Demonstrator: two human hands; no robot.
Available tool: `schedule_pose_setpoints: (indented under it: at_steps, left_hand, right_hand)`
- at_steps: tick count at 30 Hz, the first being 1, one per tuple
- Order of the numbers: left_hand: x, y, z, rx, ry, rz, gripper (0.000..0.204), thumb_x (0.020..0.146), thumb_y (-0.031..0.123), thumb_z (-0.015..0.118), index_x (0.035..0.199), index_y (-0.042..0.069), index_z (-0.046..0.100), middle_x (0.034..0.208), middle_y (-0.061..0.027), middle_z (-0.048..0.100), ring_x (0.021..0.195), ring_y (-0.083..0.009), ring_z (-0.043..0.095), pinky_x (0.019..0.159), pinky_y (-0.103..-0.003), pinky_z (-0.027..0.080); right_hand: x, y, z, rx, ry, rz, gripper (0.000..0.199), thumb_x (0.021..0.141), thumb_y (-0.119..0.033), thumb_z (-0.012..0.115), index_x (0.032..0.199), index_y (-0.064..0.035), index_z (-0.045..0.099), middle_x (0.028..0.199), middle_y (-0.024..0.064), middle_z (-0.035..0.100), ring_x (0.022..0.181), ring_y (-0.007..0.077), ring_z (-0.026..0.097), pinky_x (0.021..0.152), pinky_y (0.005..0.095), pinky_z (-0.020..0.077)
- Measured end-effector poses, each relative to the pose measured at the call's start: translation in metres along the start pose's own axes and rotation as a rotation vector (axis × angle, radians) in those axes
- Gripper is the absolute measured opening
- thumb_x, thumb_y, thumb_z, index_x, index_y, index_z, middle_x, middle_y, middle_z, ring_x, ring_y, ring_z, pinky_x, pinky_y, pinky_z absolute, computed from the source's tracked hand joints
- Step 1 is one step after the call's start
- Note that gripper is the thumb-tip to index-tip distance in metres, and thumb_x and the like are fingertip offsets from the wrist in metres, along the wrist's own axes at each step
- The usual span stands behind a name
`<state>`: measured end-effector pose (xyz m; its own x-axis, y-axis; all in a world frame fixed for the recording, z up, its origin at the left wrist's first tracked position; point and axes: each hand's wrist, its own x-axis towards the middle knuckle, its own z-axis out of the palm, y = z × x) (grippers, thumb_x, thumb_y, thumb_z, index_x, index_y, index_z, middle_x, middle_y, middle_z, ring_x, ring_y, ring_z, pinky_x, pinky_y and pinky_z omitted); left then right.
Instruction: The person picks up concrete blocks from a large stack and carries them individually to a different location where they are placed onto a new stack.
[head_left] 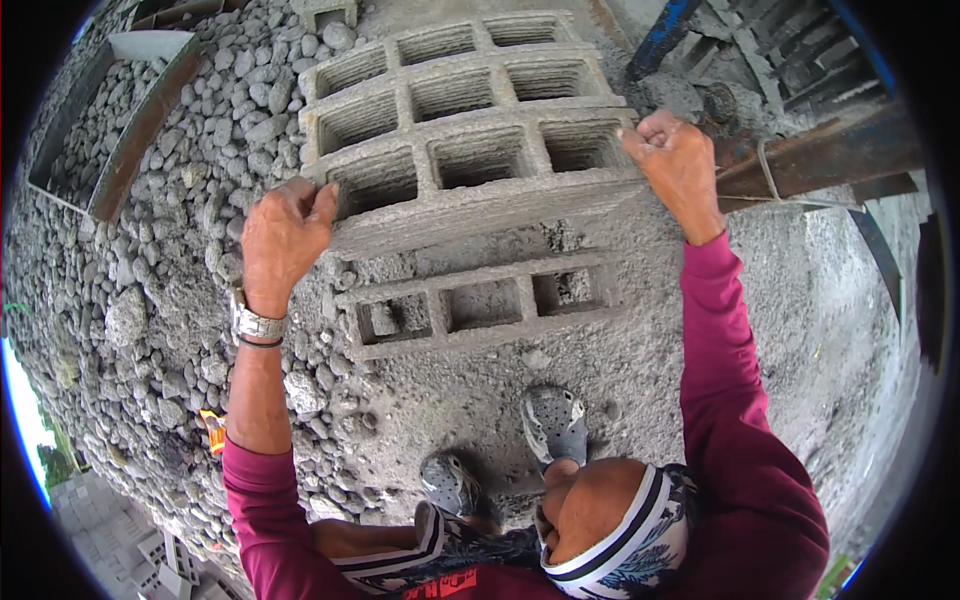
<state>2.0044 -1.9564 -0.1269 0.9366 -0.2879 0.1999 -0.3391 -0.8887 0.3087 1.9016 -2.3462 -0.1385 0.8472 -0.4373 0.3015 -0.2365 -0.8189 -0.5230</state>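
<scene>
A stack of grey hollow concrete blocks stands in front of me, its tops lying in three rows, each with three cavities. At the left end of the nearest concrete block [480,205], my left hand [283,235] is closed, fingers curled and thumb against the edge. My right hand [677,165] is closed at that block's right end, with thumb and forefinger at the corner. The undersides of both grips are hidden. Closer to my feet, a separate hollow block [480,338] lies low on the gritty ground, apart from both hands.
Loose stones [140,320] cover the left side. A rusty metal frame [150,120] lies at the far left, and a rusty beam [820,160] juts in at the right. My shoes [553,425] stand on gritty ground [660,400] before the blocks.
</scene>
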Motion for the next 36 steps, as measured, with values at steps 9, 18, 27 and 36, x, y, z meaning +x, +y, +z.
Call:
schedule_pose_setpoints:
  at_steps: [9,18,27,36]
  left_hand:
    - [-0.015,-0.034,-0.008,-0.461,-0.146,-0.269,0.067,0.094,0.06,0.051,0.098,-0.003,0.071,0.071,-0.0133,0.068,0.064,-0.0205,0.063,0.062,-0.034,0.049]
    - [-0.119,-0.074,0.046,-0.319,-0.828,-0.453,0.08,0.083,0.076,0.054,0.101,0.0,0.07,0.067,-0.0041,0.057,0.06,-0.0144,0.051,0.052,-0.032,0.037]
    - [-0.158,-0.098,0.096,0.255,-0.428,0.48,0.03,0.093,0.014,0.059,0.121,0.022,0.066,0.074,-0.0167,0.053,0.06,-0.0276,0.044,0.057,-0.041,0.039]
    - [-0.166,-0.075,0.089,0.173,-0.512,0.25,0.022,0.089,0.028,0.058,0.091,0.007,0.065,0.065,-0.0236,0.057,0.062,-0.0383,0.062,0.053,-0.048,0.045]
  right_hand:
    - [-0.027,0.015,-0.016,0.281,0.1,0.11,0.037,0.088,-0.038,0.071,0.078,-0.0033,0.065,0.069,0.0005,0.058,0.064,0.0107,0.053,0.06,0.0276,0.0433]
    - [-0.167,0.061,0.01,0.423,-0.567,0.191,0.033,0.096,-0.027,0.059,0.122,-0.007,0.063,0.11,0.0075,0.065,0.092,0.0174,0.061,0.075,0.0312,0.0489]
    - [-0.171,0.047,0.048,0.322,-0.479,0.321,0.028,0.09,-0.027,0.069,0.099,-0.0014,0.067,0.069,0.015,0.053,0.065,0.0237,0.055,0.062,0.0386,0.0445]
    - [-0.207,0.103,0.064,-0.155,-0.251,-0.46,0.01,0.088,-0.01,0.068,0.096,-0.0102,0.063,0.071,0.0103,0.044,0.061,0.0245,0.048,0.055,0.0381,0.0407]
